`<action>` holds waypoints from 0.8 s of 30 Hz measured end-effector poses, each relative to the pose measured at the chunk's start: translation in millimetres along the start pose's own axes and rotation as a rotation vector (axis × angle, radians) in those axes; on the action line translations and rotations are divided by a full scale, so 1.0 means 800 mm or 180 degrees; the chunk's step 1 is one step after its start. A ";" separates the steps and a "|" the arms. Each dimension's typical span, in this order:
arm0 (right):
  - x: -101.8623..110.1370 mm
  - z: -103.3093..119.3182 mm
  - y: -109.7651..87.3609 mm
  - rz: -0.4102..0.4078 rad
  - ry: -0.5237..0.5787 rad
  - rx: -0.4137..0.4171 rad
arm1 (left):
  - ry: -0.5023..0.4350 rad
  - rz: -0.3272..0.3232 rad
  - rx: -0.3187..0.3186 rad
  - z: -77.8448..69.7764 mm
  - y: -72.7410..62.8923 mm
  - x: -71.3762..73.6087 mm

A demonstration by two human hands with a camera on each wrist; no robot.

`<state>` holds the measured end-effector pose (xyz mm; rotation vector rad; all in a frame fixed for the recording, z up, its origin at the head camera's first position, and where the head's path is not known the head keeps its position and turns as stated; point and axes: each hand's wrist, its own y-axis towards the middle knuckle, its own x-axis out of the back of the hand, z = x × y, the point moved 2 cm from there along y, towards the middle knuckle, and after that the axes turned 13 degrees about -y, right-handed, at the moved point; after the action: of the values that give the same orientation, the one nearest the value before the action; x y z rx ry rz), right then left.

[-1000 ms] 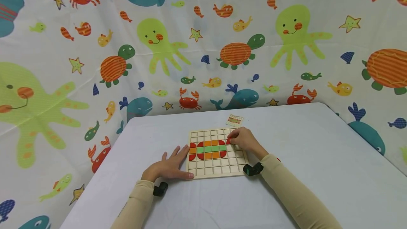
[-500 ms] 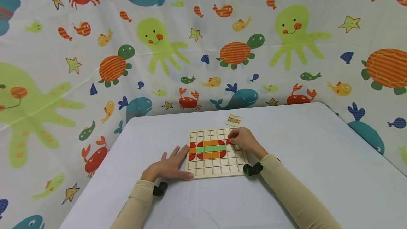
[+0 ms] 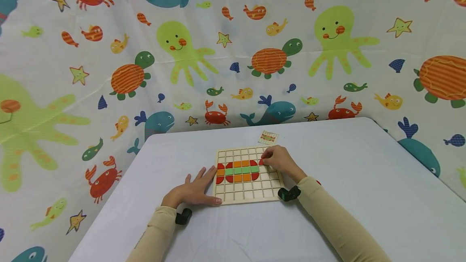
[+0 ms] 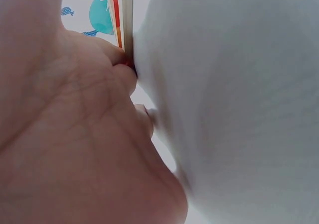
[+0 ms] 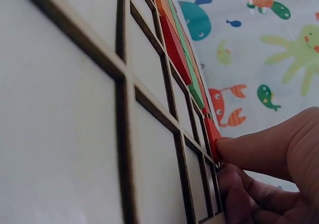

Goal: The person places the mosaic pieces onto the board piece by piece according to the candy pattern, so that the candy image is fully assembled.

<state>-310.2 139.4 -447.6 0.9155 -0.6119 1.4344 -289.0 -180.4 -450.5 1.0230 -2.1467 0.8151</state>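
Note:
A wooden grid board lies on the table, with red, orange and green tiles set in a candy-like pattern across its middle rows. My left hand rests along the board's left edge, fingers spread and thumb at the near left corner. At the right end of the pattern, my right hand pinches a red tile with a rounded side. The right wrist view has that thumb on the tile, which sits low in a grid cell. The left wrist view shows mostly palm and white cloth.
Just behind the board lies a small pattern card with a similar design. A bit of red shows beside the right sleeve. The white-covered table backs onto a curtain printed with sea animals.
Both hands and the board hold almost the same place. At the left, the curtain's printed figures have shifted leftward.

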 end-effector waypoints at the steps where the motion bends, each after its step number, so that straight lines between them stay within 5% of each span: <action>1: 0.000 0.000 0.000 -0.0011 -0.0010 0.0003 | 0.0002 0.0001 -0.0001 0.000 0.000 0.000; 13: 0.002 0.000 0.001 -0.0014 -0.0069 -0.0010 | -0.0028 0.0028 0.0006 0.000 0.001 0.002; 24: 0.024 -0.006 -0.001 0.0502 -0.0090 0.0161 | -0.0051 0.0038 0.0018 0.000 0.000 0.002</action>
<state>-308.3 154.4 -434.4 0.9453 -0.6838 1.5860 -289.8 -181.3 -449.3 1.0238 -2.1671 0.8215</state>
